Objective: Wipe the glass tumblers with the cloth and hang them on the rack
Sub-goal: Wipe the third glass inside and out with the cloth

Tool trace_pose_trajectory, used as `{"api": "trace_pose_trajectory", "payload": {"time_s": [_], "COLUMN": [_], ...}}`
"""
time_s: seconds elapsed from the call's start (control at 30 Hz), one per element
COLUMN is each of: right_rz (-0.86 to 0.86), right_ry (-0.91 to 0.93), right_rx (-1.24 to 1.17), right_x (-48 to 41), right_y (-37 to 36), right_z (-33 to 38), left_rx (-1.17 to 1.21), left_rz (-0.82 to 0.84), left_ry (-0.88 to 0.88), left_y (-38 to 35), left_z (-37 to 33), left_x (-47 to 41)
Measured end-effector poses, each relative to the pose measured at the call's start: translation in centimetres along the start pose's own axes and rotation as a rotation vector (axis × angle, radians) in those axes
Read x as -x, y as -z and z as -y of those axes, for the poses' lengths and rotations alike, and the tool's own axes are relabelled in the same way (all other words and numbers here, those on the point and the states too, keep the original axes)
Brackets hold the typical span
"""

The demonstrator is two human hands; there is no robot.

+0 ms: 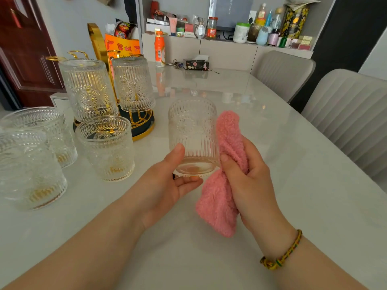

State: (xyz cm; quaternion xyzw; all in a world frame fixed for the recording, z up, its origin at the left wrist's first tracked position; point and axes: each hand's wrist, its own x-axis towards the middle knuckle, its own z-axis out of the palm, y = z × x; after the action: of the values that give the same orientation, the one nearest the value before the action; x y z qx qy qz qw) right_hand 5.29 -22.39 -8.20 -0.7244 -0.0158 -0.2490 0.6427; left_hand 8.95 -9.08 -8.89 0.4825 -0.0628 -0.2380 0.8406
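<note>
Glossy white marble-look table, daylight reflecting off it. 2 grey ribbed chairs on its right side. Dark red panelled door far left, pale grey wall beside it. Cluttered open shelf unit behind, over plain cabinet fronts.

The tumbler I hold is clear glass, pressed with rows of beads near one end, a round sunflower medallion in the middle and vertical ribs toward the base. My cloth is pink and fuzzy, all one shade. The hung tumblers carry the same pattern and pick up gold glints from the rack, which is shiny gold with a dark base. My table is pale, glossy marble-white. On my right wrist the bracelet is braided yellow with flecks of green and red. The bottle is orange with a white label, and the door is dark red-brown.
</note>
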Motion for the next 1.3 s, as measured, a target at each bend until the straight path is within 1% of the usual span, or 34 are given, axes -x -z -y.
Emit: {"api": "trace_pose_trajectory", "payload": {"time_s": [0.13,0.23,0.3,0.4,0.47,0.53,0.6,0.67,0.7,0.77,0.83,0.9,0.97,1.03,1.07,1.1,1.13,1.2,1.3], "right_rz": [-0.023,-0.008,0.026,0.069,0.057,0.022,-0.030,-0.062,-0.049,0.043,0.165,0.217,0.195,0.162,0.136,0.102,0.059,-0.019,-0.064], "right_ry": [0.053,0.086,0.124,0.208,0.255,0.282,0.247,0.148,0.091,-0.018,-0.064,-0.006,0.137,0.307,0.365,0.380,0.358,0.244,0.049], "right_rx": [0.039,0.120,0.164,0.251,0.295,0.282,0.199,0.102,0.055,-0.020,-0.010,0.052,0.138,0.254,0.286,0.289,0.266,0.172,0.040], "right_x": [-0.4,-0.3,0.0,0.5,0.3,-0.1,-0.5,-0.9,-1.0,-1.1,-0.8,-0.3,0.2,0.3,0.2,0.1,0.0,-0.3,-0.9], "right_y": [0.2,0.2,0.0,-0.3,0.0,0.5,1.0,1.3,1.2,1.1,0.7,0.2,0.0,0.1,0.3,0.4,0.5,0.6,0.6], "right_z": [-0.4,-0.9,-0.9,-0.6,-0.3,0.0,0.4,0.5,0.4,0.2,-0.1,-0.3,-0.2,0.1,0.0,0.1,0.2,0.3,0.0], "left_rx": [-0.054,-0.043,-0.095,-0.231,-0.249,-0.248,-0.216,-0.163,-0.131,-0.084,-0.043,-0.008,-0.019,-0.045,-0.046,-0.044,-0.043,-0.026,0.044], "left_rz": [-0.075,-0.103,-0.092,-0.029,-0.003,0.025,0.046,0.061,0.057,0.003,-0.074,-0.116,-0.104,-0.038,0.006,0.039,0.066,0.099,0.147], "left_ry": [-0.064,-0.034,-0.013,-0.016,-0.010,0.005,0.008,-0.004,-0.008,-0.006,-0.015,-0.035,-0.034,-0.014,-0.009,-0.004,-0.004,-0.011,-0.021], "left_y": [0.0,-0.3,-0.2,0.2,0.4,0.4,0.3,0.0,-0.1,-0.1,0.1,0.2,0.4,0.5,0.5,0.4,0.4,0.4,0.4], "left_z": [0.1,0.1,0.2,0.5,0.4,0.5,0.6,0.6,0.5,0.2,0.0,-0.3,-0.3,-0.1,0.0,0.1,0.2,0.4,0.3], "left_x": [-0.3,-0.4,-0.4,-0.3,-0.2,-0.3,0.0,0.2,0.2,0.0,-0.3,-0.4,-0.5,-0.5,-0.4,-0.3,-0.3,-0.2,-0.3]}}
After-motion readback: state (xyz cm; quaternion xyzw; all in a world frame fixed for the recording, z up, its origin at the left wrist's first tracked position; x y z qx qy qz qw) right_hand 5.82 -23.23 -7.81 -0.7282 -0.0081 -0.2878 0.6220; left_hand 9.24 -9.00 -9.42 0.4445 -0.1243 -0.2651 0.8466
